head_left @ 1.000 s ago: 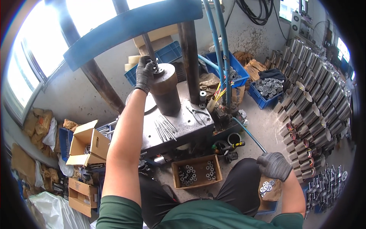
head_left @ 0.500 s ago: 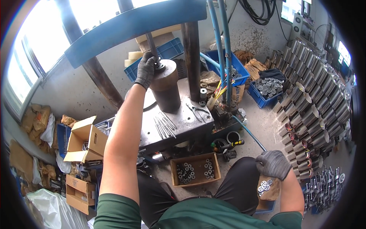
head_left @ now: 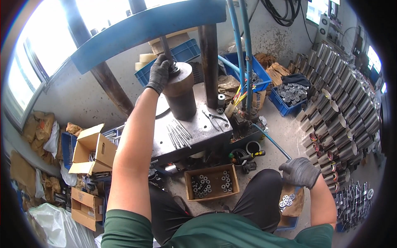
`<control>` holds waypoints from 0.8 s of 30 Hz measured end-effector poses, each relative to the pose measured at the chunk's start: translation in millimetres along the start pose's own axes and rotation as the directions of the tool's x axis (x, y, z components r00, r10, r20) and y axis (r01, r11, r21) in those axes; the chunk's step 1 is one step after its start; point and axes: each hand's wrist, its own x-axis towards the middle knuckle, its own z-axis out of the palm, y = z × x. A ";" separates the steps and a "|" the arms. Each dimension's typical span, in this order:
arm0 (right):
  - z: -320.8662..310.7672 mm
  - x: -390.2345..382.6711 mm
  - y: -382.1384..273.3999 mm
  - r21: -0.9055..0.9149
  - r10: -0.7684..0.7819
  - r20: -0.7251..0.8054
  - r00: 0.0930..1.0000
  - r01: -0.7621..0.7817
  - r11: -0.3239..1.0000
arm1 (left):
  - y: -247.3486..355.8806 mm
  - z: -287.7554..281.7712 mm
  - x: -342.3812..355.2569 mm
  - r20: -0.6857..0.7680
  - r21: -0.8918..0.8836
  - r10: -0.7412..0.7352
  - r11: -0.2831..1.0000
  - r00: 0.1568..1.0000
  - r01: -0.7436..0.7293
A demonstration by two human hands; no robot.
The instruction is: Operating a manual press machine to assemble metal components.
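Note:
My left hand (head_left: 159, 75), in a grey glove, is closed around the lower part of an upright metal rod (head_left: 166, 46). This rod stands over a dark ring-shaped part (head_left: 175, 71) on top of a thick steel cylinder (head_left: 182, 99); the fingertips are partly hidden. Overhead runs the blue crossbeam (head_left: 149, 31) of a press. At my right side, my gloved right hand (head_left: 301, 172) is wrapped round the end of a long blue lever (head_left: 271, 139). Several thin metal rods (head_left: 178, 134) and a pair of pliers (head_left: 215, 120) lie on the press table (head_left: 198, 138).
A cardboard box (head_left: 211, 196) of small round parts sits between my feet. Tall stacked metal tubes (head_left: 339, 111) stand on the right, near blue crates (head_left: 285, 105) of parts. Open cartons (head_left: 93, 151) are at the left. Dark posts (head_left: 209, 66) flank the cylinder.
My right hand and the lever's end have shifted slightly up and to the right. The left hand stays at the rod, nearly unmoved.

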 end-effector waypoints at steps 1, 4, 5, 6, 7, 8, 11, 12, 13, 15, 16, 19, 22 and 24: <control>0.7 -1.5 2.0 0.078 -0.008 -0.143 0.990 0.019 0.997 | 1.5 1.8 -0.8 0.000 -0.003 -0.002 1.000 1.000 0.002; -7.6 0.0 -4.7 0.226 0.091 -0.345 0.934 -0.012 0.974 | 7.2 2.6 -4.8 0.011 -0.054 -0.053 0.997 0.999 0.053; -4.6 1.1 -1.3 0.191 0.051 -0.295 0.954 0.006 0.982 | 8.8 3.2 -6.8 0.009 -0.073 -0.072 0.995 0.997 0.073; -4.1 -1.6 1.1 0.151 0.025 -0.242 0.970 0.013 0.988 | 9.0 6.8 -6.1 0.015 -0.105 -0.088 0.990 0.996 0.089; -1.4 -0.2 3.2 0.122 -0.019 -0.212 0.977 0.046 0.991 | 2.0 0.0 -1.0 0.011 -0.101 -0.086 0.991 0.996 0.086; -4.4 0.2 2.0 0.121 -0.024 -0.215 0.976 0.051 0.991 | -4.3 -6.4 4.7 0.016 -0.046 -0.035 0.998 0.999 0.036; -11.1 3.8 0.9 0.173 0.021 -0.285 0.958 0.029 0.984 | -7.5 -9.4 5.2 0.021 0.014 0.005 1.000 1.000 -0.005; -11.9 3.5 0.3 0.199 0.057 -0.334 0.941 0.011 0.980 | -6.4 -7.0 3.7 0.020 0.013 0.000 1.000 1.000 0.000; -11.9 3.2 0.1 0.226 0.093 -0.381 0.920 -0.005 0.974 | -4.9 -5.0 2.3 0.022 0.011 -0.001 1.000 1.000 0.001; -8.2 1.5 2.3 0.187 0.046 -0.301 0.952 0.011 0.982 | -4.1 -2.2 1.2 0.025 -0.070 -0.049 0.996 0.998 0.051; -7.3 0.0 2.9 0.149 0.000 -0.218 0.976 0.033 0.988 | -4.7 -1.3 2.0 0.028 -0.073 -0.049 0.996 0.998 0.051; -20.7 2.8 0.9 0.148 0.022 -0.301 0.953 0.024 0.989 | -7.8 -4.8 5.4 0.027 -0.034 -0.019 0.999 0.999 0.020; -48.6 25.6 4.4 0.179 0.102 -0.667 0.738 0.026 0.983 | -11.3 -14.7 8.4 0.028 -0.034 0.001 0.999 1.000 0.000; -82.5 54.4 10.0 0.076 0.055 -0.872 0.487 0.024 0.997 | -15.9 -16.4 12.4 0.010 0.011 0.068 0.998 0.998 -0.069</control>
